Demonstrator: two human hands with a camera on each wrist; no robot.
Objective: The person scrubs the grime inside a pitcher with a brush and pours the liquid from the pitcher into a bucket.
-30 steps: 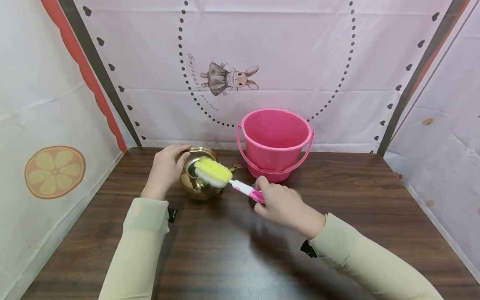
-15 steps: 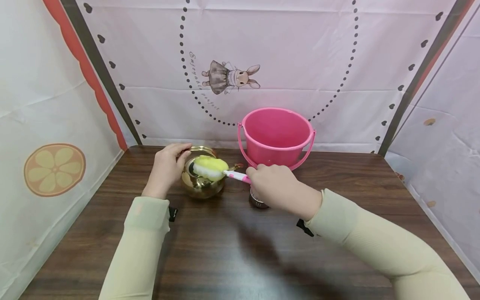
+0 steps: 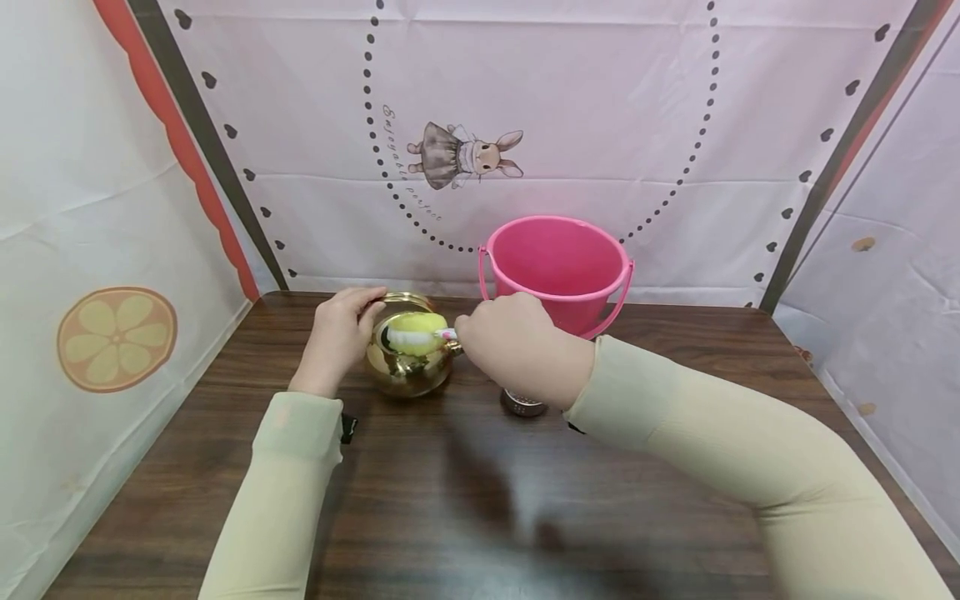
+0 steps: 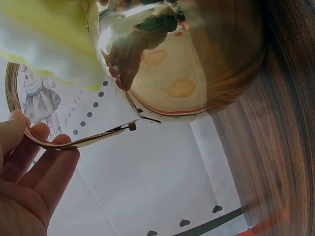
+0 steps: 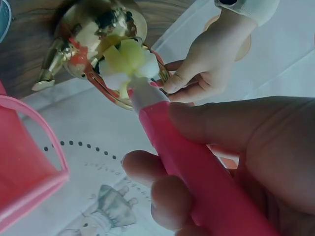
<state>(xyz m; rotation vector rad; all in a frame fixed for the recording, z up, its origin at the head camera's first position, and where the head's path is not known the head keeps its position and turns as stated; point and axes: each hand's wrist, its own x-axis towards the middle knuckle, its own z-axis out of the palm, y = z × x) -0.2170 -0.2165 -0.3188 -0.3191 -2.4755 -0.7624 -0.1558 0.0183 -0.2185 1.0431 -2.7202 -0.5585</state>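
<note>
A shiny gold kettle [image 3: 405, 382] stands on the table's left side, its lid off. My left hand [image 3: 337, 340] pinches the kettle's handle [image 4: 74, 143] between thumb and fingertips. Gripped in my right hand [image 3: 521, 346] is a sponge brush with a pink and white handle [image 5: 184, 164]. Its yellow and white sponge head [image 3: 414, 335] is over the kettle's mouth, pointing into it; how deep the tip reaches cannot be seen. The kettle's spout [image 5: 49, 69] points toward the bucket side.
A pink bucket [image 3: 555, 298] with its handle hanging down stands behind my right hand. Below that hand a small perforated metal piece [image 3: 523, 405] shows, partly hidden. The dark wooden table [image 3: 420, 517] meets a printed cloth wall [image 3: 315, 225] at the back.
My right hand has moved left and up, turning the sponge brush from slanted to nearly level and more end-on toward the kettle's mouth. My left hand stays at the kettle's handle.
</note>
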